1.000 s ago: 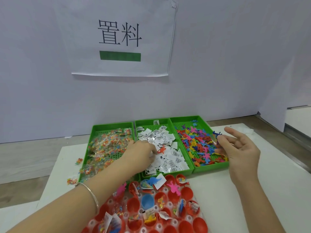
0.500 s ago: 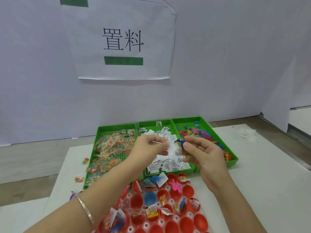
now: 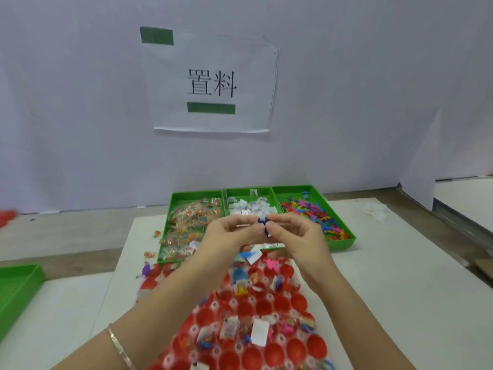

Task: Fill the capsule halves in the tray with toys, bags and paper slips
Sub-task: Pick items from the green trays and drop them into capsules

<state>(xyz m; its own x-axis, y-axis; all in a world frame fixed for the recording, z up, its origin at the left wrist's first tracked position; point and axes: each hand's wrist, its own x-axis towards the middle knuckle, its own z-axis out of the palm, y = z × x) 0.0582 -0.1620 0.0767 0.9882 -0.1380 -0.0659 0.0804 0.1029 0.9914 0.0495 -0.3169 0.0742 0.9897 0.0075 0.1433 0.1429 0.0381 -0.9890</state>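
**Both hands meet over the tray with a blue toy**

On the white surface point(image 3: 400, 303) the capsule tray point(image 3: 214, 305) lies nearest, with many red halves point(image 3: 282, 303) unfilled. Behind it stand the bag bin point(image 3: 197, 193), slip bin point(image 3: 248, 189) and toy bin point(image 3: 344, 243). The left hand point(image 3: 229, 233) has left the slips and the right hand point(image 3: 296, 233) the toys. They now meet above the tray's far end, pinching a small blue toy point(image 3: 262, 222) between them. Whether a slip is held too cannot be told. A drop probably follows, though the forearms hide some halves.

Lower centre: tray point(image 3: 213, 305) of capsule halves point(image 3: 282, 304) on bench point(image 3: 400, 303). Just behind, in a row: bag bin point(image 3: 197, 194) left, slip bin point(image 3: 248, 190) centre, toy bin point(image 3: 342, 243) right. Left edge: spare bin point(image 3: 16, 287). Upper centre: sign point(image 3: 213, 84) on wall point(image 3: 346, 102).
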